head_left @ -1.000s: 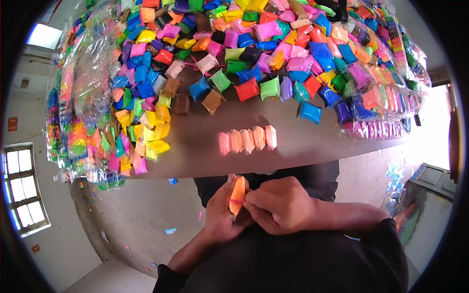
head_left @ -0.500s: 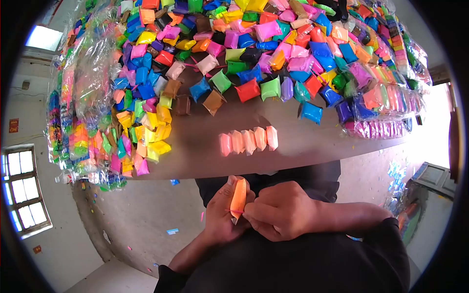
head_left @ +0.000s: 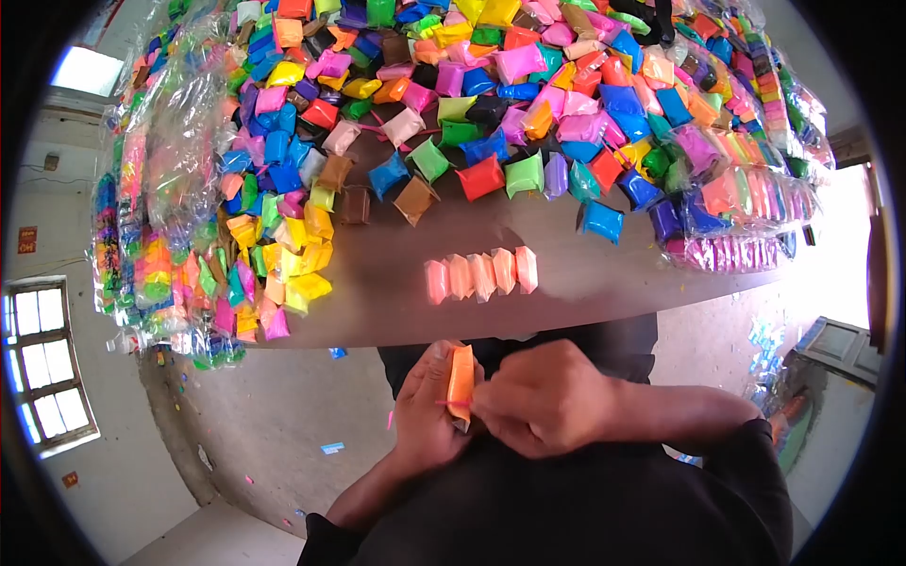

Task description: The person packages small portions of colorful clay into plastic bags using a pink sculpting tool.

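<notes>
Two bare hands work close together, just on the wearer's side of the table's near edge. One orange packet (head_left: 460, 379) sits upright between them, clamped by the left hand (head_left: 425, 406), its thumb along one side. One thin pink strip (head_left: 455, 404) crosses its lower part, and the right hand (head_left: 547, 401) pinches the strip's end between thumb and forefinger. Five peach-pink packets (head_left: 482, 275) stand side by side in a row directly beyond the hands. Farther out spreads a heap of coloured packets (head_left: 481, 176), too many to count.

The orange packet is long and narrow, in glossy film; those in the heap are plump, pillow-shaped, crimped at the ends. Crinkled clear plastic wrapping (head_left: 184, 123) lies beyond the left hand, to its left. The brown tabletop (head_left: 377, 307) is smooth, with a soft sheen.
</notes>
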`<state>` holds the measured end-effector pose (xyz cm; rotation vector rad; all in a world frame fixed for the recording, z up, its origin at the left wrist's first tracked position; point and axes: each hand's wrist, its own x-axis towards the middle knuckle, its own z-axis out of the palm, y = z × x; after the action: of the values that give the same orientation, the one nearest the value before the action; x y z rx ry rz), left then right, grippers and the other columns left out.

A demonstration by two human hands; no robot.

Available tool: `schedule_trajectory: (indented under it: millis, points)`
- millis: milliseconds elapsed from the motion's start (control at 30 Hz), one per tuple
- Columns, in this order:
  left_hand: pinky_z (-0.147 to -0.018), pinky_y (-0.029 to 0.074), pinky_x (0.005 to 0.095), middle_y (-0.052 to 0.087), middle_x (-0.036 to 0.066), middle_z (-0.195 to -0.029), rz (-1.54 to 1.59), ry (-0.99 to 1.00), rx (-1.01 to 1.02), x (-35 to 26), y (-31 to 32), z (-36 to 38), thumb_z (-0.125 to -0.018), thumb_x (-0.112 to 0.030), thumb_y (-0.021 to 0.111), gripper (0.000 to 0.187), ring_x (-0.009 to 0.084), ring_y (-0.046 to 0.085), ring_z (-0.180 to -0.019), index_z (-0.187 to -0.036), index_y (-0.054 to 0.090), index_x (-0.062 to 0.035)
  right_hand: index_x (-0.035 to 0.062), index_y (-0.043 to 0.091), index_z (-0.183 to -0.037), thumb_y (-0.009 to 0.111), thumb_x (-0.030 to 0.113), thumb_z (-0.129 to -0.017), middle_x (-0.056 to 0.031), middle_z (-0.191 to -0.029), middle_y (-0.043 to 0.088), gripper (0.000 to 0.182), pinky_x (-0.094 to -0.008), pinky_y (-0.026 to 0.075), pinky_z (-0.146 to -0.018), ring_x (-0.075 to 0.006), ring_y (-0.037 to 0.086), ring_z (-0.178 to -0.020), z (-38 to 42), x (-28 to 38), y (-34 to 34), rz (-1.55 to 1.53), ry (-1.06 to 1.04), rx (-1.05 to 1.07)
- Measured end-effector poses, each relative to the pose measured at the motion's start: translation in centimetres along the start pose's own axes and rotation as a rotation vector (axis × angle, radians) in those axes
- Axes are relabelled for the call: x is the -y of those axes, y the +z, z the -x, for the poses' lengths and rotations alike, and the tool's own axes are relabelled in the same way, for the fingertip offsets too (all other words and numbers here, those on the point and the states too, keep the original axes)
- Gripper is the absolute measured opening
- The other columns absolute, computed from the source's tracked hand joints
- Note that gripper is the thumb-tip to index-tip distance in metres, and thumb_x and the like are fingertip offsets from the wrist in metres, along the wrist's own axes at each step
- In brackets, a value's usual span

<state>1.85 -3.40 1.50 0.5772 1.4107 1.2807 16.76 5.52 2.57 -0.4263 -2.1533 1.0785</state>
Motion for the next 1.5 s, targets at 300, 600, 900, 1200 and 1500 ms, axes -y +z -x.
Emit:
schedule_trajectory:
  millis: [300, 600, 900, 1200, 1500]
  points:
    - [-0.045, 0.034, 0.0257, 0.051, 0.001, -0.067, 0.349, -0.176, 0.145, -1.4, -0.8, 0.1, -0.112, -0.037, 0.039, 0.031, 0.0095, 0.045, -0.049, -0.104, 0.052, -0.0102, 0.01, 0.067, -0.081, 0.071, 0.002, -0.077, -0.0007, -0.066, 0.057, 0.01, -0.0364, 0.043, -0.048, -0.0208, 0.057, -0.052, 0.1, -1.6, 0.2, 0.007, 0.024, -0.093]
    - [-0.045, 0.036, 0.0251, 0.051, 0.001, -0.068, 0.503, -0.253, 0.208, -1.5, -1.1, 0.0, -0.113, -0.035, 0.037, 0.031, 0.008, 0.042, -0.047, -0.104, 0.052, -0.0086, 0.0066, 0.063, -0.086, 0.07, 0.008, -0.083, -0.0073, -0.066, 0.058, 0.008, -0.0394, 0.047, -0.051, -0.0272, 0.061, -0.057, -0.2, -1.1, -1.0, 0.054, 0.15, -0.042]
    - [-0.046, 0.036, 0.0262, 0.048, 0.002, -0.071, 0.416, -0.345, 0.117, -1.8, -1.5, 0.1, -0.11, -0.048, 0.037, 0.038, 0.0114, 0.04, -0.049, -0.106, 0.051, -0.013, 0.0016, 0.071, -0.101, 0.07, 0.005, -0.091, -0.0076, -0.072, 0.066, 0.011, -0.0351, 0.05, -0.055, -0.0265, 0.065, -0.061, 0.3, 0.2, -1.1, -0.313, 0.263, 0.107]
    - [-0.051, 0.042, 0.0257, 0.058, 0.009, -0.084, 0.459, -0.121, 0.308, -1.8, -2.0, 0.5, -0.104, -0.049, 0.054, 0.042, 0.0141, 0.054, -0.058, -0.113, 0.048, -0.0086, 0.001, 0.06, -0.126, 0.064, -0.002, -0.095, -0.0127, -0.094, 0.073, 0.032, -0.0321, 0.056, -0.073, -0.0245, 0.075, -0.087, 0.1, 0.7, -3.2, -0.526, 0.254, 0.052]
    - [-0.051, 0.036, 0.0255, 0.058, 0.007, -0.083, 0.562, -0.115, 0.334, -2.8, -1.9, 1.0, -0.104, -0.04, 0.057, 0.038, 0.0108, 0.046, -0.056, -0.119, 0.049, -0.0065, -0.0011, 0.065, -0.11, 0.071, 0.01, -0.094, -0.013, -0.091, 0.075, 0.02, -0.0325, 0.059, -0.07, -0.0264, 0.072, -0.082, -0.4, 1.6, -2.8, -0.586, 0.119, -0.046]
